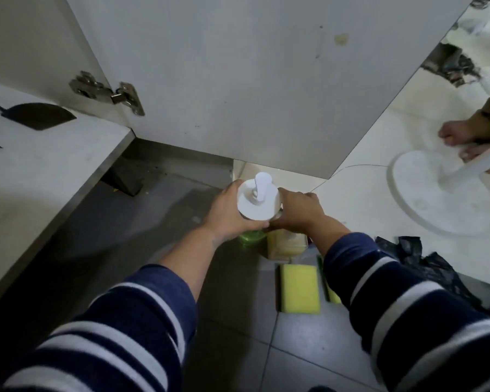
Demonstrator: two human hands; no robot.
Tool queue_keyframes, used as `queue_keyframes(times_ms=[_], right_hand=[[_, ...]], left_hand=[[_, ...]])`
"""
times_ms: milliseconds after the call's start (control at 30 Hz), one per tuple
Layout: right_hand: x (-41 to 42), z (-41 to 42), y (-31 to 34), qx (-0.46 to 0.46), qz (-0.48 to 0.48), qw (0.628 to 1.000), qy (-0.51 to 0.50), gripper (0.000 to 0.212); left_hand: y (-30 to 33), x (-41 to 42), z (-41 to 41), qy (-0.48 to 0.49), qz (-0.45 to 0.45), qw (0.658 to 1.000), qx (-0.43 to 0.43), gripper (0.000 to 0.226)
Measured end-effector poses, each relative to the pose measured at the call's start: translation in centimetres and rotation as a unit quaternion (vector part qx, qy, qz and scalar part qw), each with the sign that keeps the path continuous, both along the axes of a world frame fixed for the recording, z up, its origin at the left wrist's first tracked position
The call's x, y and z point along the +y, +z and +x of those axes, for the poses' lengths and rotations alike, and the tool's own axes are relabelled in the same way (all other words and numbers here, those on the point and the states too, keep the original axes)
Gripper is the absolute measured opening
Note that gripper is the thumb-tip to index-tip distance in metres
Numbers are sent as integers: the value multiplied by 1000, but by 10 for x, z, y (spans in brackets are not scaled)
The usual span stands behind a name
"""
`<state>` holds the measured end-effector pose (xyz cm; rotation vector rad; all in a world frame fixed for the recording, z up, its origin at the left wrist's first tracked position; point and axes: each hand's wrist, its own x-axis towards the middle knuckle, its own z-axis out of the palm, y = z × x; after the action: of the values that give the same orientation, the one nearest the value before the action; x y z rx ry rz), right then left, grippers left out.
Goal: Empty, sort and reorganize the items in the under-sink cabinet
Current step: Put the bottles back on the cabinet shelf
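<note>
Much of the green pump bottle [251,238] is hidden: its broad white cap [258,203] faces the camera and covers the body, so only a sliver of green shows below the left hand [229,213]. The bottle stands upright on the grey floor tiles [232,321], long axis running vertically toward the lens, and its pump nozzle [262,178] points to the far side, at the open cabinet door [252,80]. The left grip wraps around the bottle just under the cap, fingers curled on its left and near sides. The right hand [297,213] curls against the right of the cap and over a pale yellow bottle [286,244] just beside the green one; which of the two its fingers actually hold cannot be told, as the fingertips are masked by the cap. The yellow bottle's top is covered by that hand.

Near these, a yellow sponge [300,288] lies flat on the floor, its long axis running near to far. A second yellow-and-green sponge [330,292] to its right is mostly hidden behind the right sleeve [402,304]. A crumpled black plastic bag [425,264] lies further right, cut by the sleeve. At far left, a dark spatula [37,116] rests on the white cabinet shelf [54,165], its handle cut off by the frame edge. At right a white fan base [436,199] stands on the pale floor.
</note>
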<state>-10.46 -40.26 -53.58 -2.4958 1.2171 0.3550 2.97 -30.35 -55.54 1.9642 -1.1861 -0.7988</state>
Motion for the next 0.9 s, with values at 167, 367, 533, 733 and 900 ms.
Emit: queue_keyframes(times_ms=[167, 367, 533, 733, 900], right_hand=[[-6, 8, 4, -61, 35, 997, 3, 72], [25, 36, 16, -285, 261, 921, -42, 102], [74, 90, 33, -393, 266, 878, -54, 112], [127, 175, 72, -442, 221, 869, 8, 116], [150, 249, 93, -457, 203, 865, 48, 106]], left_hand=[[9, 8, 7, 65, -26, 998, -6, 77], [60, 34, 35, 147, -69, 986, -24, 78], [112, 68, 72, 231, -104, 966, -43, 78], [165, 117, 136, 318, -139, 934, -89, 72], [184, 142, 194, 366, -159, 909, -124, 74]])
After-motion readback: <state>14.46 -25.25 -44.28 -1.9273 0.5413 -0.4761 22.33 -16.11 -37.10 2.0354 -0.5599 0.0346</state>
